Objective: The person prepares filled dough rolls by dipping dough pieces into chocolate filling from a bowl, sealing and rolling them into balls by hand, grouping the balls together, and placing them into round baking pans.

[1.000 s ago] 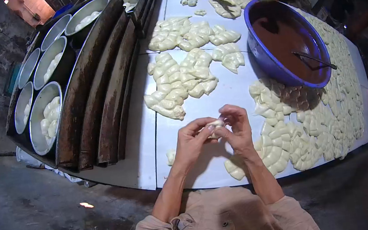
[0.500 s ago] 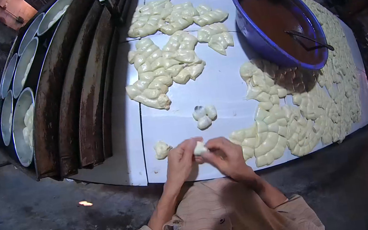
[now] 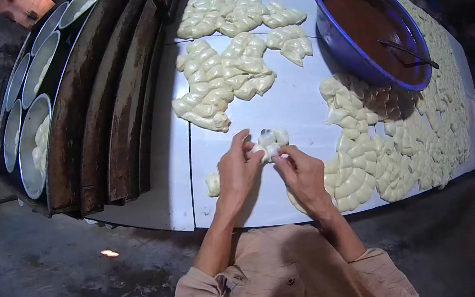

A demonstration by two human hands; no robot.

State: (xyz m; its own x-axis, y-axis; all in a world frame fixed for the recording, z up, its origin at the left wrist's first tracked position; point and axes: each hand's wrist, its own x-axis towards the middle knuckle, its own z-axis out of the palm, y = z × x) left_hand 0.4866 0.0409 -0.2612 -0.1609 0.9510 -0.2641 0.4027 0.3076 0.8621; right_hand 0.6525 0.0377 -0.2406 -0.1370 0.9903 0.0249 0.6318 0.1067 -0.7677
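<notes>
A small cluster of white dough balls lies on the table in front of me, one with a dark patch. My left hand has thumb and fingers curved around a dough ball at the cluster's left side. From the right, my right hand touches the front of the cluster, thumb and forefinger pinched on a dough ball; its other fingers are curled under. Beside my left wrist sits a loose lump of dough, partly covered by the hand.
Shiny slabs of joined dough pieces lie farther back, and a wide spread of them covers the right side. A blue basin of brown liquid holds a dark-handled utensil. At left, dark racks stand beside round metal pans containing dough.
Both hands have moved forward from the table's near edge to the dough cluster, bringing the small dough ball against it. They are farther apart now. The whole view has shifted slightly.
</notes>
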